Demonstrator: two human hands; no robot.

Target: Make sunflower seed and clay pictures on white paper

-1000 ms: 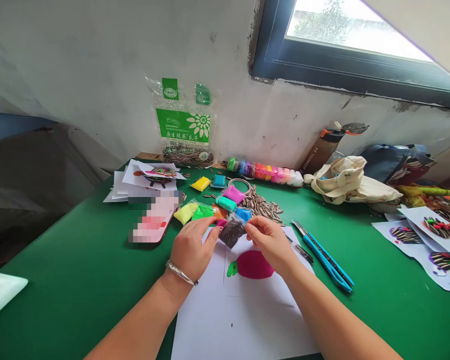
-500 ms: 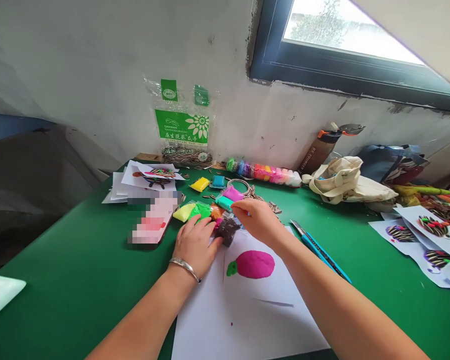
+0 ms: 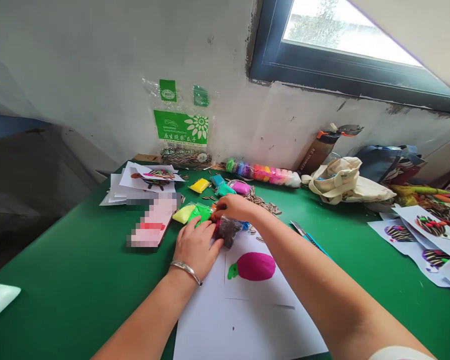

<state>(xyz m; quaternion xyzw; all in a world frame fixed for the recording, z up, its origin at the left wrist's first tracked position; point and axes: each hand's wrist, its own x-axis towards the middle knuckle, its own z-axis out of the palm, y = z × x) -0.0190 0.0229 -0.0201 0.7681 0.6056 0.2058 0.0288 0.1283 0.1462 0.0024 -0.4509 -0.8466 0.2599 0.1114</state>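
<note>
My left hand [image 3: 198, 241], wearing a silver bracelet [image 3: 186, 270], lies over small packets of coloured clay with its fingers stretched out. Its fingertips are by a bright green packet [image 3: 199, 212], and its thumb is against a black clay packet [image 3: 229, 232]. My right hand [image 3: 235, 207] is bent over the pile, fingers closed at an orange clay packet [image 3: 213, 212] that they partly cover. Below lies white paper [image 3: 206, 320] bearing a magenta clay oval [image 3: 256, 266] with a green clay head [image 3: 233, 271].
Teal [image 3: 225, 189], purple [image 3: 240, 187] and yellow packets [image 3: 200, 185] lie behind, with loose sunflower seeds [image 3: 264, 202]. A utility knife [image 3: 309, 237] is on the right, a phone [image 3: 152, 222] on the left. A seed bag [image 3: 183, 135] leans on the wall; finished pictures [image 3: 401, 232] lie far right.
My right hand has moved left and down to the orange packet. The teal packet it was at now lies farther back, beside the blue one. My left hand has stayed in place.
</note>
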